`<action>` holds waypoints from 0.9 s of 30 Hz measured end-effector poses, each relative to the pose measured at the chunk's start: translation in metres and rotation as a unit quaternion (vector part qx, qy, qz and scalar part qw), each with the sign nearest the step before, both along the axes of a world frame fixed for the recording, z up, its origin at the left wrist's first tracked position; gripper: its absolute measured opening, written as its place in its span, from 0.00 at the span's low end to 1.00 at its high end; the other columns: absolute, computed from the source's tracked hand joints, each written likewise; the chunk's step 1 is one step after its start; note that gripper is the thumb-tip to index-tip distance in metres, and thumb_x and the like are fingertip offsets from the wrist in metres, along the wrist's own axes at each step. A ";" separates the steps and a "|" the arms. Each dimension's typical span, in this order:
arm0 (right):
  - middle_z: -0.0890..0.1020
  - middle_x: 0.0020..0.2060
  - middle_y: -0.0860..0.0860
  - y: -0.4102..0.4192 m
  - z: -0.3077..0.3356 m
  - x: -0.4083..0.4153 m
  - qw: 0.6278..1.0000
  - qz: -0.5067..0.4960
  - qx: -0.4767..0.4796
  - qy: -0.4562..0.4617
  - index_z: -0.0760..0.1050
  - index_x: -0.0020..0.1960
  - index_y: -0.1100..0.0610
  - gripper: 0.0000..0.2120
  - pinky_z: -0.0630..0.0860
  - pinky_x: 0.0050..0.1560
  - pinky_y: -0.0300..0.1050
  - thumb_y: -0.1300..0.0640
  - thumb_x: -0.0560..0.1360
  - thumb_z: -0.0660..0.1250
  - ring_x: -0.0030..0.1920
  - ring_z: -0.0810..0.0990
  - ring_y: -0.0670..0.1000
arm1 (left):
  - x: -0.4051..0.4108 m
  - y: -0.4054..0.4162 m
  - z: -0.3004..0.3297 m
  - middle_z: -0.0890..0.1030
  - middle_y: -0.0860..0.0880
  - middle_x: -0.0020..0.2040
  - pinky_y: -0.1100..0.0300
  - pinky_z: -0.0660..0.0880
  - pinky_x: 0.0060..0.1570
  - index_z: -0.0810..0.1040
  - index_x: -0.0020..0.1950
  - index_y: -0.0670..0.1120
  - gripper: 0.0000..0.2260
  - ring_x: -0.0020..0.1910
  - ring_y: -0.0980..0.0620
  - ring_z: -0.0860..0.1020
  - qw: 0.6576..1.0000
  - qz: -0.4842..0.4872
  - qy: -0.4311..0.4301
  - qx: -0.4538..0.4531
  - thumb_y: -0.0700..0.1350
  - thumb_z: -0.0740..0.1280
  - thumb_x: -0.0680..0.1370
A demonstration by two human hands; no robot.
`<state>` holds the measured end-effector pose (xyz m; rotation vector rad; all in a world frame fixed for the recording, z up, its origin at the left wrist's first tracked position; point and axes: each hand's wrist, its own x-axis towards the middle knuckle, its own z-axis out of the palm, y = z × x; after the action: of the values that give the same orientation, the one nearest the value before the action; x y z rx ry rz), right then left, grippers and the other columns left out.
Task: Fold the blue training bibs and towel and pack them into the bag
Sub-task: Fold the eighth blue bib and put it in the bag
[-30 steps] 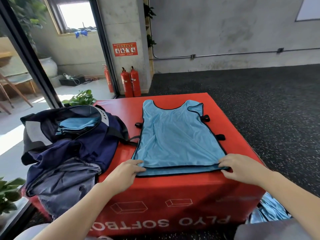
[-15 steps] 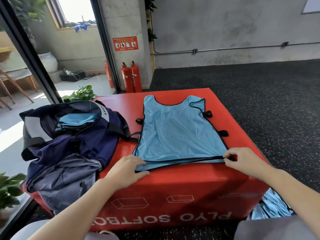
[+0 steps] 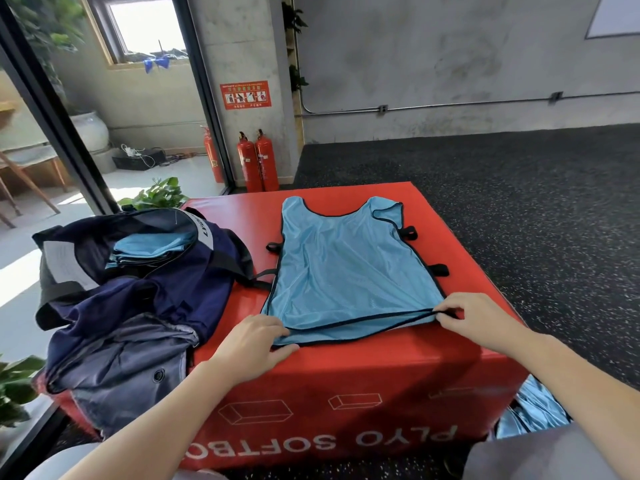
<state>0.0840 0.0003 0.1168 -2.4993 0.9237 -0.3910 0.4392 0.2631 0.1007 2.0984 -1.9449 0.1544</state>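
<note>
A light blue training bib [image 3: 346,265] with dark trim lies flat on the red soft box [image 3: 363,386], neck end away from me. My left hand [image 3: 252,344] holds its near left corner, thumb under the hem. My right hand [image 3: 474,317] pinches the near right corner of the hem. The top layer's hem is lifted slightly off the lower one. To the left stands the open navy bag [image 3: 145,296], with folded blue bibs [image 3: 152,249] inside it.
More blue fabric [image 3: 533,410] lies on the floor at the box's right front corner. Two red fire extinguishers [image 3: 258,161] stand by a concrete pillar behind the box. Plants [image 3: 156,197] sit at the left. Dark speckled floor spreads right.
Both hands have closed on the bib's near corners and drawn the hem a little away from the box's front edge; the top layer's hem now stands apart from the lower one.
</note>
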 end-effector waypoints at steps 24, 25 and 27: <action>0.85 0.38 0.36 -0.005 0.002 0.000 0.991 -0.078 0.103 -0.043 0.83 0.41 0.42 0.07 0.74 0.45 0.37 0.54 0.75 0.74 0.42 0.82 0.38 | 0.021 -0.005 -0.008 0.81 0.51 0.61 0.66 0.62 0.64 0.83 0.61 0.46 0.20 0.65 0.53 0.75 0.996 0.025 0.079 0.017 0.31 0.65 0.73; 0.84 0.38 0.36 -0.004 0.002 0.001 0.992 -0.072 0.096 -0.039 0.83 0.40 0.41 0.08 0.74 0.45 0.38 0.53 0.74 0.74 0.42 0.81 0.38 | 0.021 -0.005 -0.006 0.82 0.51 0.59 0.70 0.62 0.64 0.84 0.58 0.45 0.17 0.62 0.53 0.77 0.995 0.034 0.092 0.000 0.32 0.67 0.74; 0.84 0.38 0.36 -0.005 0.003 0.001 0.994 -0.062 0.084 -0.036 0.84 0.38 0.42 0.06 0.75 0.46 0.40 0.51 0.73 0.76 0.41 0.81 0.37 | 0.018 -0.006 -0.001 0.83 0.53 0.54 0.74 0.64 0.61 0.86 0.54 0.46 0.11 0.56 0.55 0.80 0.991 0.047 0.123 -0.030 0.35 0.71 0.75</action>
<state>0.0849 -0.0050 0.1202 -2.2688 1.0405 -0.4230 0.4569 0.2572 0.0993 2.0622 -1.6806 -0.0266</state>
